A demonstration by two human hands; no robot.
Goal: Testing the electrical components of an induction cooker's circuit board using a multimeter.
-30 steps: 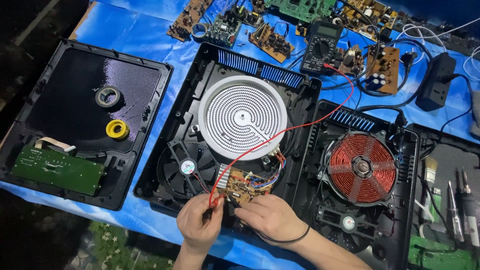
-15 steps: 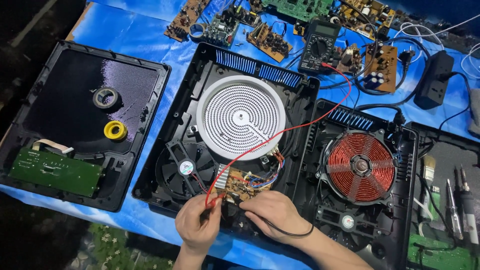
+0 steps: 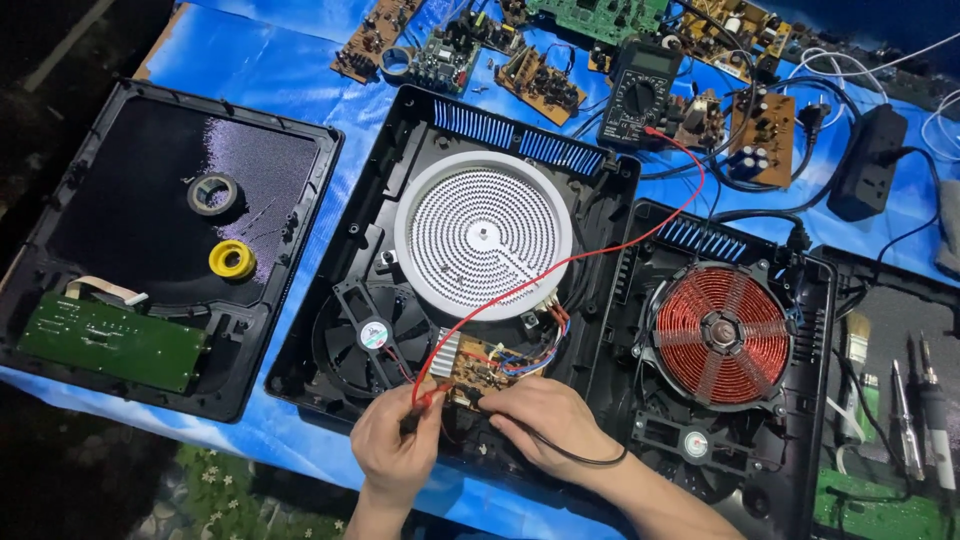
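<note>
The probe tips were hidden under the fingers, yet the left hand [image 3: 395,448] pinched the red probe [image 3: 432,396] and the right hand [image 3: 540,420] pinched the black probe [image 3: 478,402], both against the small brown circuit board [image 3: 490,362] just beyond the knuckles, crowded with coloured wires

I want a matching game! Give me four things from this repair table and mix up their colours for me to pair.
Things:
1. Tape roll
2. Coil
3. Round heater plate
4. Circuit board in the left case

Colours:
A. White
B. Green
C. Yellow
D. Copper red

Pairs: 1-C, 2-D, 3-A, 4-B
</note>
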